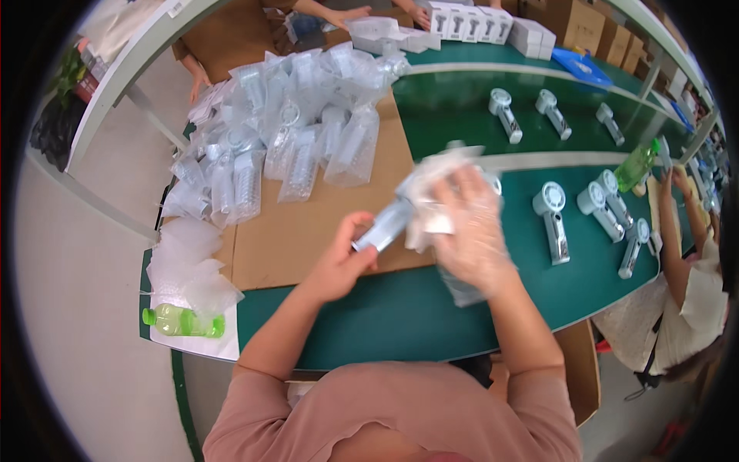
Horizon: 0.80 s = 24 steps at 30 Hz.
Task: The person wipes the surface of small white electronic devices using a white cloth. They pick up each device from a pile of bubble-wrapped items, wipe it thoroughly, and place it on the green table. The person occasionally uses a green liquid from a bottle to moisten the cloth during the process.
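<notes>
My left hand [339, 262] is closed round the end of a pale blue handheld fan's handle [386, 223], holding it at a slant above the table. A white cloth [433, 192] is pressed over the fan's upper part by my right hand [476, 231], which wears a thin clear plastic glove and is blurred by motion. The cloth and hand hide most of the fan's head. To the right, a silver-blue handheld fan [554, 222] lies on the green table [369, 327]. Two more fans [600, 208] lie close together beyond it, near another single one [633, 248].
Bubble-wrap bags with fans [289, 127] are heaped on the cardboard sheet [308, 231]. Flat bubble bags [188, 258] and a green-capped bottle [185, 320] sit at left. Fans [506, 115] lie on the dark green belt [454, 100]. White boxes [462, 23] stand behind; co-workers [689, 300] are nearby.
</notes>
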{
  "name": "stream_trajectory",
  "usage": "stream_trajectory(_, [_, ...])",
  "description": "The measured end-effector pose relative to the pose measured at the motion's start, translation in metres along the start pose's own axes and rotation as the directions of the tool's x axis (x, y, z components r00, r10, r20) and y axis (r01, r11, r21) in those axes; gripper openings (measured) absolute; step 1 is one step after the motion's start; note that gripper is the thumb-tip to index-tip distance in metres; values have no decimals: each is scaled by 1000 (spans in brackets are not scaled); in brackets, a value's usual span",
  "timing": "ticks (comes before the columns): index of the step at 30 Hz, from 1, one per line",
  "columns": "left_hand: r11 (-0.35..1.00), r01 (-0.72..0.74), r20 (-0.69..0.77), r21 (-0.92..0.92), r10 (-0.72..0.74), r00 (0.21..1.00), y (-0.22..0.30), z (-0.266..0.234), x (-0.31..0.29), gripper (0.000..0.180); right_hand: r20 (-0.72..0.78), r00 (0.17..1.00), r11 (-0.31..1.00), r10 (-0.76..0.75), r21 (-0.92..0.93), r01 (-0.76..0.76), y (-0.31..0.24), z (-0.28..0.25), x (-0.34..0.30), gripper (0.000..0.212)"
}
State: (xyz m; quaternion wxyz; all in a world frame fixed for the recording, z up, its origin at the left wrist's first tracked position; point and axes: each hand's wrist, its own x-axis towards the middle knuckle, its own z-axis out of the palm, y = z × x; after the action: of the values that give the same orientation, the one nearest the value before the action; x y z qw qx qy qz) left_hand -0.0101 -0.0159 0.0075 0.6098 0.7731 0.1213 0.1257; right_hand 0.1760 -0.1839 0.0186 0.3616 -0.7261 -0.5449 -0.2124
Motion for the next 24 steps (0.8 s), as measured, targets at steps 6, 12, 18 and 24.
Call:
stream_trajectory(6, [975,-222,91,6,221,971,-25,8,-37,43,504,764,282,404,726,-628,-6,38,4,46])
stream_trajectory(12, [776,-115,25,-620,167,986,-25,38,-27,38,732,627,-774,266,550,-314,-32,47,0,44])
stream_trajectory(18, [920,-207,-225,-333,136,965,-30,60,-14,42,619,752,-548,227,719,-427,-29,81,-29,61])
stream_trajectory(24, [914,-22,-120,-405,-29,992,-51,62,-19,24,526,759,-364,383,841,-399,-36,49,-13,40])
